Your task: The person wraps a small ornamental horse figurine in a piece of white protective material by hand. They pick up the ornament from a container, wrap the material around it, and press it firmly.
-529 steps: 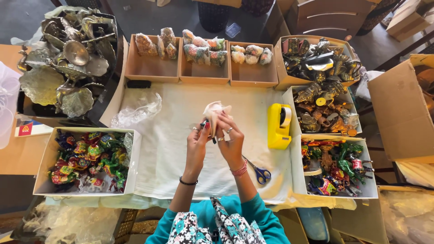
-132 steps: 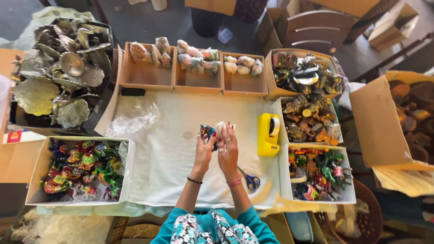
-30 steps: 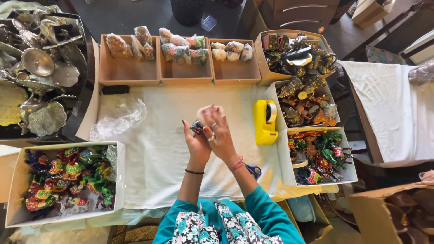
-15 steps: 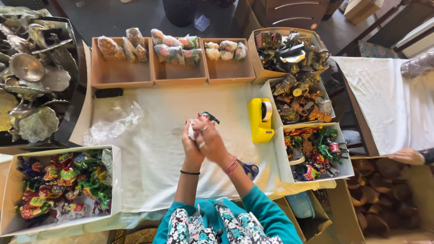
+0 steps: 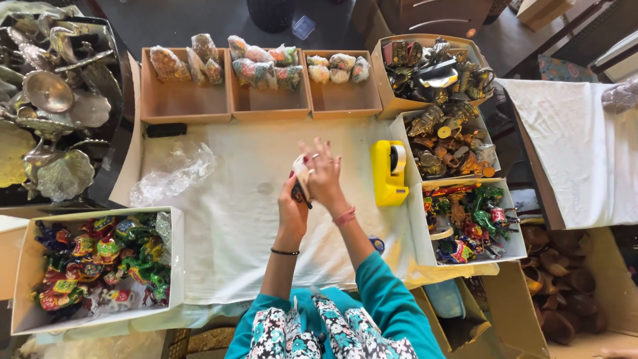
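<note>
My left hand [image 5: 292, 211], with a black band at the wrist, grips a small dark figurine partly covered in pale wrapping [image 5: 302, 179] above the white cloth [image 5: 232, 219]. My right hand [image 5: 325, 178], with a pink wrist band, presses against the wrapping from the right. Its fingers are fanned out upward. Most of the figurine is hidden between the two hands.
A yellow tape dispenser [image 5: 389, 173] stands right of the hands, and crumpled clear plastic [image 5: 174, 174] lies to their left. Three brown trays [image 5: 266, 100] of wrapped pieces line the back. Boxes of colourful figurines [image 5: 100, 266] [image 5: 468, 223], metal ornaments [image 5: 438, 80], silver dishes [image 5: 53, 106] and blue-handled scissors [image 5: 377, 244] surround them.
My hands were clasped tightly around the item. Now my right hand's fingers have spread and lifted, and the pale wrapping shows between the hands.
</note>
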